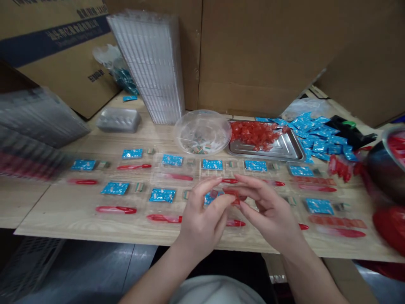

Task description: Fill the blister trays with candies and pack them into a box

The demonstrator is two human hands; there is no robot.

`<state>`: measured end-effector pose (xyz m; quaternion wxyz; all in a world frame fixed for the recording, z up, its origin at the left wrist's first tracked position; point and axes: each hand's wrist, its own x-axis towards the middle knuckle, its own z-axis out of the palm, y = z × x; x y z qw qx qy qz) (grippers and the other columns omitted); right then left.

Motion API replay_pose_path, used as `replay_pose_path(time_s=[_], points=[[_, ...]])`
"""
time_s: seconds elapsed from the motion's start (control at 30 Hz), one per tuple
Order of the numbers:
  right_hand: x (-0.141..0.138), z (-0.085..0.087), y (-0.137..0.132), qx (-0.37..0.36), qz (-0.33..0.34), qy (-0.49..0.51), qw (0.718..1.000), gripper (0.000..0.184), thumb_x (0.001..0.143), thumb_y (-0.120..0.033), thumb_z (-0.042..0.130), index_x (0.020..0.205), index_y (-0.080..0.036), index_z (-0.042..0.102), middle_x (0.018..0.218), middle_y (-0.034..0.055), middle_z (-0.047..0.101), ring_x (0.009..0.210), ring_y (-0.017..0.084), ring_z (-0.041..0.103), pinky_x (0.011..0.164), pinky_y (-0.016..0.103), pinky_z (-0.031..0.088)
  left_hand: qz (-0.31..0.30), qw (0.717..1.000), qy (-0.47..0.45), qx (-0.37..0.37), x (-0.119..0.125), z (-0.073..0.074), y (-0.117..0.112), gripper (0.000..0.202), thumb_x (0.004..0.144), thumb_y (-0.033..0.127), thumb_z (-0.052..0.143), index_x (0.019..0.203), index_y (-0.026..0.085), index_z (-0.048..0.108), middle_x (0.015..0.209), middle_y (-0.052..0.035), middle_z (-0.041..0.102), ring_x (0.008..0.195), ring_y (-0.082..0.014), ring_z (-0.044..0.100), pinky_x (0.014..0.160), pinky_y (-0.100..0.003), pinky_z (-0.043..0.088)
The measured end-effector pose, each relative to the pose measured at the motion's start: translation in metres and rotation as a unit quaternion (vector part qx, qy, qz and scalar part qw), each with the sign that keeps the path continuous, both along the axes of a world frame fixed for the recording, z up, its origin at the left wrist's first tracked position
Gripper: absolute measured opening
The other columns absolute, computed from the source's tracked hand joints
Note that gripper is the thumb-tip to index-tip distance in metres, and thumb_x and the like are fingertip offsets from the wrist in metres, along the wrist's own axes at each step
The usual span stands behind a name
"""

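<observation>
The left hand (202, 219) and right hand (268, 213) are raised just above the plastic trays (172, 169), close together near the table's near edge. A small red piece (234, 197) sits between them, partly hidden. The left hand's fingertips are closed on it. The right hand's fingers curve in against it, but whether they grip it I cannot tell.

The wooden table (31, 202) runs wide to 9 and 3 o'clock, and its near edge lies just below the hands. The trays cover most of it in rows, holding blue packets (172, 159) and red spoons (115, 209).

At 12 o'clock, a round clear bowl (202, 131) holds small wrapped pieces. At 1 o'clock, a steel tray (286, 145) holds a heap of red cubes (253, 135). Loose blue packets (316, 135) are piled beside it at 2 o'clock. A metal bowl (382, 169) with red contents stands at 3 o'clock. A tall stack of clear trays (148, 63) leans against a cardboard box (253, 50) at 11 o'clock.
</observation>
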<state>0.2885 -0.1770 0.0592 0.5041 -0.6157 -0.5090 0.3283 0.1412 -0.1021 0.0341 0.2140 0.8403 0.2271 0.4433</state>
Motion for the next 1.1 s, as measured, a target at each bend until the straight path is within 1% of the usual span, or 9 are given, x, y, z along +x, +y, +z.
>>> replay_pose_path(time_s=[0.27,0.37,0.43,0.5,0.6,0.73,0.87,1.0,1.1], points=[[0.001,0.0,-0.002,-0.01,0.012,0.047,0.999,0.053,0.089,-0.018,0.052,0.137,-0.035,0.036,0.117,0.0037,0.064,0.112,0.019,0.058,0.093,0.037,0.051,0.007,1.0,-0.002,0.005,0.0,0.006,0.001,0.027,0.078,0.004,0.059,0.099,0.021,0.062,0.119,-0.0079,0.052,0.121,-0.0233,0.047,0.102,-0.041,0.041],[-0.003,0.0,-0.004,0.002,-0.01,-0.004,1.0,0.056,0.087,-0.018,0.055,0.137,-0.036,0.037,0.113,0.0037,0.065,0.107,0.019,0.06,0.09,0.037,0.051,-0.024,0.991,-0.022,-0.128,-0.001,0.008,0.001,0.022,0.079,0.006,0.057,0.094,0.021,0.062,0.118,-0.0079,0.053,0.12,-0.023,0.047,0.102,-0.042,0.039],[-0.006,0.0,-0.003,0.019,-0.028,-0.052,0.998,0.057,0.086,-0.017,0.058,0.136,-0.037,0.038,0.109,0.0032,0.066,0.101,0.019,0.062,0.084,0.035,0.052,-0.066,0.954,-0.058,-0.287,0.0,0.008,0.002,0.014,0.081,0.01,0.057,0.088,0.021,0.062,0.115,-0.0082,0.055,0.118,-0.0228,0.049,0.1,-0.041,0.04],[-0.008,0.002,-0.001,0.038,-0.036,-0.104,0.993,0.052,0.084,-0.017,0.059,0.131,-0.036,0.046,0.106,0.0022,0.066,0.094,0.018,0.062,0.077,0.032,0.052,-0.118,0.89,-0.106,-0.427,0.001,0.008,0.003,0.007,0.081,0.015,0.058,0.085,0.019,0.062,0.113,-0.0084,0.057,0.116,-0.0229,0.051,0.098,-0.038,0.042],[-0.008,0.007,0.002,0.054,-0.036,-0.165,0.984,0.036,0.083,-0.016,0.06,0.115,-0.033,0.06,0.102,0.0014,0.066,0.09,0.017,0.062,0.074,0.03,0.051,-0.172,0.806,-0.153,-0.546,0.002,0.008,0.006,0.008,0.08,0.022,0.063,0.087,0.019,0.066,0.112,-0.008,0.06,0.111,-0.0224,0.054,0.094,-0.034,0.043],[-0.006,0.01,0.004,0.062,-0.028,-0.176,0.982,0.029,0.083,-0.017,0.061,0.109,-0.03,0.063,0.099,0.0014,0.068,0.091,0.017,0.062,0.078,0.03,0.05,-0.176,0.748,-0.18,-0.615,0.002,0.006,0.005,0.012,0.077,0.027,0.069,0.085,0.019,0.069,0.11,-0.0057,0.062,0.103,-0.0199,0.057,0.089,-0.029,0.043],[-0.005,0.01,0.002,0.062,-0.019,-0.183,0.981,0.032,0.083,-0.018,0.061,0.113,-0.028,0.061,0.099,0.003,0.067,0.091,0.017,0.061,0.076,0.031,0.051,-0.179,0.674,-0.215,-0.684,0.006,0.007,0.001,0.011,0.078,0.028,0.068,0.08,0.018,0.068,0.089,-0.0023,0.065,0.088,-0.0152,0.058,0.085,-0.027,0.042],[-0.006,0.01,0.0,0.059,-0.034,-0.184,0.981,0.024,0.083,-0.019,0.06,0.105,-0.026,0.062,0.089,0.0024,0.067,0.08,0.016,0.061,0.068,0.029,0.05,-0.237,0.592,-0.242,-0.732,0.011,0.009,-0.002,0.012,0.081,0.028,0.064,0.082,0.016,0.066,0.079,-0.0018,0.063,0.083,-0.014,0.058,0.082,-0.026,0.042],[-0.006,0.011,-0.001,0.061,-0.039,-0.184,0.98,0.018,0.081,-0.019,0.061,0.098,-0.025,0.062,0.085,0.0018,0.066,0.078,0.016,0.06,0.067,0.029,0.05,-0.268,0.555,-0.249,-0.747,0.013,0.01,-0.002,0.012,0.082,0.028,0.063,0.082,0.016,0.063,0.079,-0.0019,0.061,0.077,-0.0122,0.056,0.072,-0.023,0.042]])
